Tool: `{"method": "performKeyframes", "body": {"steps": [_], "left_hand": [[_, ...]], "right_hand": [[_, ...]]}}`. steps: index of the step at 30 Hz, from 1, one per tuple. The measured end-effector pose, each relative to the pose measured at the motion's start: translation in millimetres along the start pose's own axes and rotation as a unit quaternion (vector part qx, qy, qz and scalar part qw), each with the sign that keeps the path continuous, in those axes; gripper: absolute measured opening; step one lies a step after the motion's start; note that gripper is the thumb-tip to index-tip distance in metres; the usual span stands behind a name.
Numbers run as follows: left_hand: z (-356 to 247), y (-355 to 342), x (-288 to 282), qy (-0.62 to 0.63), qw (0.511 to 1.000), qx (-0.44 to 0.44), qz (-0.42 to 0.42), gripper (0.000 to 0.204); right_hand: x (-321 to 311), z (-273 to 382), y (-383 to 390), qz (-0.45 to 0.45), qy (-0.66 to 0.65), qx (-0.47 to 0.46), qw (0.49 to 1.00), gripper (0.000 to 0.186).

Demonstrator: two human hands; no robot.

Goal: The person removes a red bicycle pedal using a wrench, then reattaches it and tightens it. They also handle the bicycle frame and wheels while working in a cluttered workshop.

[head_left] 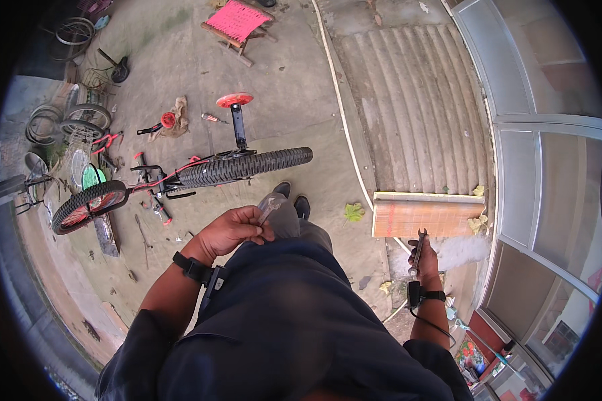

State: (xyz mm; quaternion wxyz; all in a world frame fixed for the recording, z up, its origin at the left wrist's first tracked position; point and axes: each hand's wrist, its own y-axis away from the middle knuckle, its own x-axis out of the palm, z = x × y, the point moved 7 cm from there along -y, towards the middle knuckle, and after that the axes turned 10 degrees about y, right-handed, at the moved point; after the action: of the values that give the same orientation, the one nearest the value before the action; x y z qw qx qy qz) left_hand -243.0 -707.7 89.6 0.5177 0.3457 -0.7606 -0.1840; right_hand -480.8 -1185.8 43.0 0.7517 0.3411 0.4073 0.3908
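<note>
Near my waist, my left hand [245, 226] is closed on a small silver wrench [269, 208], held over my grey trouser leg. Out to the right, my right hand [424, 257] grips a longer open-ended wrench [418, 250], pointing forward. In front of my feet a black and red bicycle [246, 165] lies on its side, with a red round part [234, 99] raised on a black bar. Beyond it are a red-handled screwdriver [213, 117] and a red and black part [167, 120] on brown paper.
A pink folding stool [237, 21] stands ahead. Wheels [87, 117], baskets and loose parts lie at the left. On the right are a wooden board [421, 217], a ridged concrete ramp [415, 107], a white pipe or cable and glazed door panels [528, 187].
</note>
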Motion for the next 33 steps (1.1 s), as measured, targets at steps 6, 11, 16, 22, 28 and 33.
{"method": "performKeyframes", "body": {"steps": [6,11,16,22,28,33], "left_hand": [[-38.6,-56.8,11.3,-0.07,0.997,0.012,-0.018,0.016],[-64.0,-96.8,1.6,-0.032,0.995,0.062,-0.071,0.01],[-77.7,-108.6,0.4,0.018,0.987,0.089,-0.136,0.008],[-97.6,-129.7,7.7,0.047,0.956,0.14,-0.252,0.013],[-109.6,-148.7,22.1,0.127,0.914,0.208,-0.324,0.013],[-114.5,-151.4,26.6,0.189,0.888,0.229,-0.351,0.014]], "right_hand": [[-26.2,84.5,-20.2,-0.014,0.054,-0.062,0.997,0.062],[-31.1,135.9,-53.6,-0.009,0.096,-0.069,0.993,0.043],[-15.1,168.8,-100.4,0.048,0.116,-0.068,0.99,0.027],[-17.3,217.8,-149.0,0.146,0.136,-0.031,0.979,0.019],[-30.9,315.3,-198.7,0.178,0.194,-0.066,0.962,0.02],[23.7,437.6,-225.6,0.197,0.28,-0.137,0.93,0.016]]}}
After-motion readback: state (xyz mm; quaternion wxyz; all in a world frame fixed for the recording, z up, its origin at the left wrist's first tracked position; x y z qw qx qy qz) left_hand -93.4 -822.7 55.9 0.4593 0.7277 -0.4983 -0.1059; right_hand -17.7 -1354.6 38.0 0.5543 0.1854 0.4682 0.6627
